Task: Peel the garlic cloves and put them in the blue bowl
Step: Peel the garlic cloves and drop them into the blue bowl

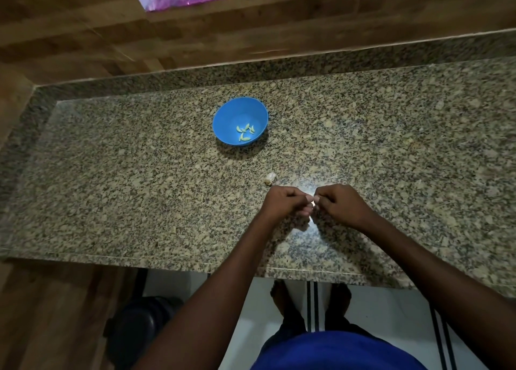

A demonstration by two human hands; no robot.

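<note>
Head view shows your two hands close together over the speckled stone counter [139, 174]. Your left hand [284, 203] and your right hand [339, 205] both have their fingers curled in and pinched. Between the fingertips you hold a small pale garlic clove [315, 200]. Both hands pinch it, one from each side.

You can only see a tiny bit of that clove. Your fingers hide most of it, so you cannot tell how much skin is on it.

A small pale bit of garlic [270, 177] lies on the counter just past your left hand, not touching it. It is hard to tell if it is a clove or loose skin. Another pale scrap [305, 226] lies on the counter just below your hands.

Farther away from you sits the blue bowl [223, 121], well apart from your hands. Some peeled cloves [245, 131] lie inside it at the bottom. They are small and close together, so counting them is hard.

A dark round thing [134, 325] sits low on the floor to the left, too dim to make out.
</note>
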